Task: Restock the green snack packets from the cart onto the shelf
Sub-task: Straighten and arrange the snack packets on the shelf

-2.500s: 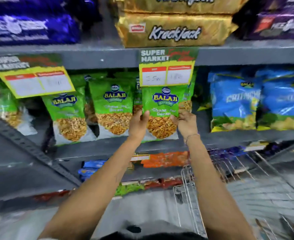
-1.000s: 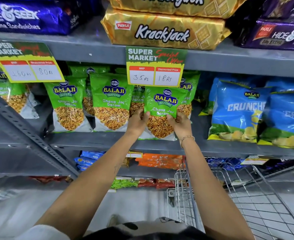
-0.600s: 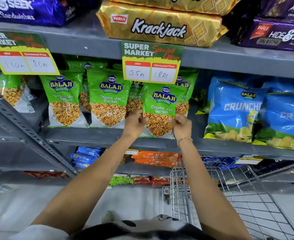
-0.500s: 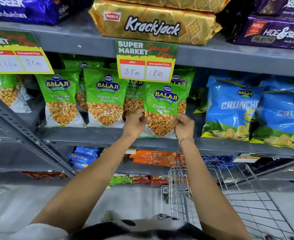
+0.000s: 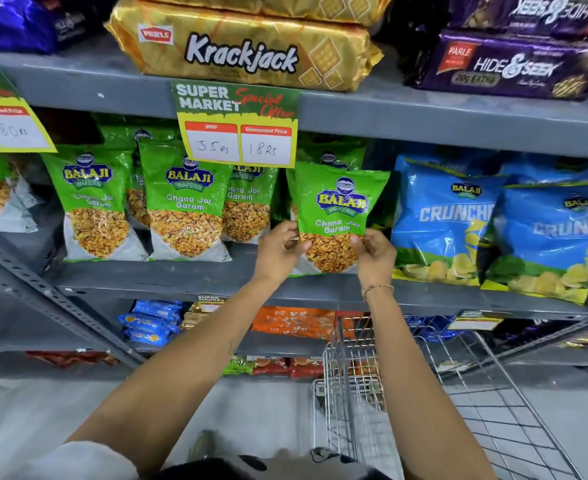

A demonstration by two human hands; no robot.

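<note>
A green Balaji snack packet (image 5: 337, 206) stands upright on the grey middle shelf (image 5: 168, 275), tilted slightly right. My left hand (image 5: 278, 252) pinches its lower left edge and my right hand (image 5: 375, 256) grips its lower right edge. To its left, several more green packets (image 5: 181, 202) stand in a row on the same shelf, some behind others. The wire cart (image 5: 459, 393) sits at the lower right; no green packets show in the part of it I can see.
Blue Crunchex chip bags (image 5: 441, 220) stand right of the held packet. A yellow price tag (image 5: 237, 133) hangs from the shelf above, which carries Krackjack biscuit packs (image 5: 240, 50). A slanted grey shelf brace (image 5: 43, 292) runs at the lower left.
The held packet now stands farther right of the other green packets, leaving a gap, and its top tilts right. Both hands stay on it.
</note>
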